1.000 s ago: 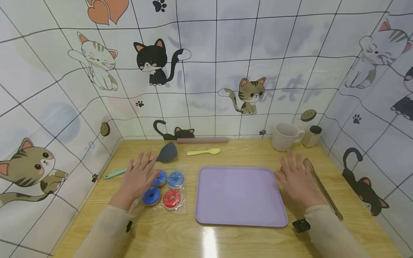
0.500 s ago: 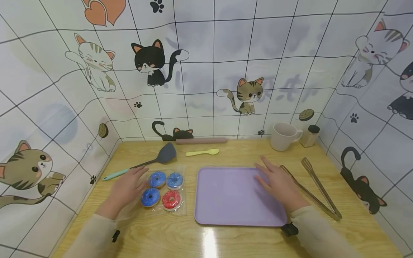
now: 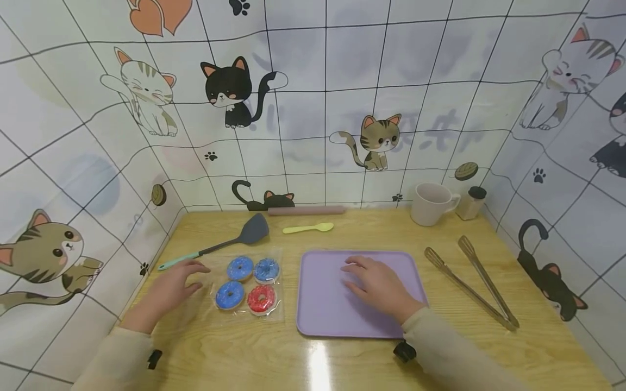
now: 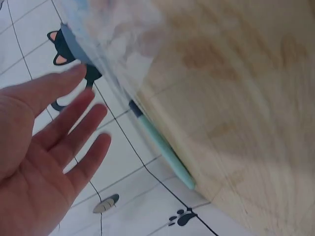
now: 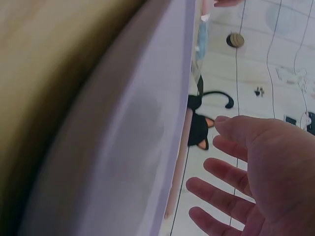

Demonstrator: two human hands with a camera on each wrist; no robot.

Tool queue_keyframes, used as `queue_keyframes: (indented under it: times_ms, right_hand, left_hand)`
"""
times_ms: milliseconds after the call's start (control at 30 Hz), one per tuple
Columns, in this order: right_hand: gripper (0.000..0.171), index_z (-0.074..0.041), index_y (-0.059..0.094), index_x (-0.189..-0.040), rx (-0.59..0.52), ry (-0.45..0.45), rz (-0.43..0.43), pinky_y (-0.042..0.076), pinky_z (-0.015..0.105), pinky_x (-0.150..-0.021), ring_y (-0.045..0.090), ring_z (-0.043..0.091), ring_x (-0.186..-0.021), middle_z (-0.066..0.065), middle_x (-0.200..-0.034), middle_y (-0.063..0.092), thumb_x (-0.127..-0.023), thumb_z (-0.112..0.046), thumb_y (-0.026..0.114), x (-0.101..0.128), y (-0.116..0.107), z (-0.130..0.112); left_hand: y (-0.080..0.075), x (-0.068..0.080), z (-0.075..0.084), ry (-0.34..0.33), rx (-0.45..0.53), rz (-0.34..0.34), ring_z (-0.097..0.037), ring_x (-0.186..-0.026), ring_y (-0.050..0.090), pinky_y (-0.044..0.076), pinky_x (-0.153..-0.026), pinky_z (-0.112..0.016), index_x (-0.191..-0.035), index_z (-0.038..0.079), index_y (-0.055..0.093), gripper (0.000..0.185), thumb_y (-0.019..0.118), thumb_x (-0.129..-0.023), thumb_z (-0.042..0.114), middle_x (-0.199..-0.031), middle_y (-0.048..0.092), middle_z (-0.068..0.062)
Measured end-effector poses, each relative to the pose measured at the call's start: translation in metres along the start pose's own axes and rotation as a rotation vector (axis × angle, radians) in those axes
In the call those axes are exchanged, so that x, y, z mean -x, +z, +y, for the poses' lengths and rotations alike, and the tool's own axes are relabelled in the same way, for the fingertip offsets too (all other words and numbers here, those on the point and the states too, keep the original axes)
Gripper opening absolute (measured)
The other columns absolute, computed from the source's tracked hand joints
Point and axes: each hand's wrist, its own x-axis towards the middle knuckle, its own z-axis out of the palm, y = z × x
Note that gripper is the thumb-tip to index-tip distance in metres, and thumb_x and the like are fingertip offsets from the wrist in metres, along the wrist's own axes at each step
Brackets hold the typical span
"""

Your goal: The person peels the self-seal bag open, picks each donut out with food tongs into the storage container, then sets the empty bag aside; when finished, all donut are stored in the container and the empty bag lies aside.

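Observation:
My left hand (image 3: pixel 168 290) hovers at the left, fingers spread and slightly bent, holding nothing. Just right of it lies a clear plastic bag with three blue doughnuts (image 3: pixel 230 295) and one red doughnut (image 3: pixel 261 300). Behind that hand is a spatula (image 3: pixel 254 229) with a dark blade and mint handle (image 4: pixel 165 150). Over the lilac tray (image 3: pixel 318 320) I see my right hand (image 3: pixel 381 285), its fingers relaxed and apart, also holding nothing. In the right wrist view the tray (image 5: pixel 142 123) runs beside the hand (image 5: pixel 275 172).
Metal tongs (image 3: pixel 469 288) lie spread to the right of the tray. A yellow spoon (image 3: pixel 308 228) and a pink rolling pin (image 3: pixel 306 210) lie at the back. A mug (image 3: pixel 430 204) and a black-capped jar (image 3: pixel 471 203) stand back right. Cat-patterned walls (image 3: pixel 303 108) enclose the wooden table (image 3: pixel 244 358).
My right hand has moved left from beside the tongs to above the tray. My left hand has drawn back leftward, off the bag of doughnuts. The objects have stayed put.

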Motion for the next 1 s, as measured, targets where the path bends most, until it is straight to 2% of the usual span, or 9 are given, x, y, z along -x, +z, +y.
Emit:
queue_keyframes:
  times_ms: [200, 467, 667, 800, 1000]
  right_hand:
    - [0.034, -0.017, 0.074, -0.125, -0.039, -0.048, -0.097, 0.055, 0.043, -0.101, 0.067, 0.023, -0.121, 0.002, -0.134, 0.068, -0.095, -0.035, 0.076, -0.014, 0.010, -0.028]
    - [0.032, -0.019, 0.074, -0.123, -0.109, -0.139, -0.147, 0.052, 0.038, -0.105, 0.064, 0.019, -0.123, -0.001, -0.132, 0.067, -0.096, -0.036, 0.074, -0.034, 0.018, -0.055]
    - [0.033, -0.020, 0.073, -0.124, -0.151, -0.206, -0.171, 0.049, 0.037, -0.108, 0.064, 0.017, -0.123, -0.003, -0.131, 0.068, -0.095, -0.035, 0.075, -0.048, 0.034, -0.069]
    - [0.033, -0.021, 0.073, -0.124, -0.179, -0.226, -0.202, 0.049, 0.038, -0.108, 0.064, 0.015, -0.122, -0.005, -0.129, 0.068, -0.096, -0.039, 0.074, -0.054, 0.045, -0.078]
    - [0.037, -0.020, 0.073, -0.125, -0.236, -0.221, -0.233, 0.047, 0.036, -0.110, 0.062, 0.015, -0.125, -0.005, -0.131, 0.068, -0.093, -0.039, 0.077, -0.062, 0.043, -0.095]
  left_hand:
    - [-0.007, 0.003, -0.017, 0.005, 0.151, -0.130, -0.045, -0.118, 0.063, 0.057, -0.090, -0.057, -0.119, 0.007, 0.075, 0.031, 0.080, -0.088, 0.006, -0.126, 0.070, -0.018]
    - [-0.005, 0.004, -0.027, 0.069, 0.189, -0.166, -0.032, -0.110, 0.067, 0.058, -0.086, -0.048, -0.111, 0.015, 0.078, 0.030, 0.086, -0.082, 0.008, -0.116, 0.073, -0.003]
    - [0.000, 0.002, -0.030, 0.107, 0.218, -0.175, -0.032, -0.110, 0.066, 0.057, -0.085, -0.041, -0.108, 0.016, 0.079, 0.033, 0.090, -0.077, 0.011, -0.117, 0.073, -0.005]
    - [0.004, 0.000, -0.031, 0.118, 0.233, -0.191, -0.033, -0.112, 0.066, 0.057, -0.090, -0.042, -0.108, 0.017, 0.080, 0.034, 0.091, -0.076, 0.011, -0.119, 0.073, -0.007]
    - [0.008, -0.002, -0.036, 0.105, 0.208, -0.204, -0.033, -0.115, 0.065, 0.055, -0.096, -0.045, -0.110, 0.019, 0.081, 0.036, 0.091, -0.075, 0.013, -0.121, 0.072, -0.005]
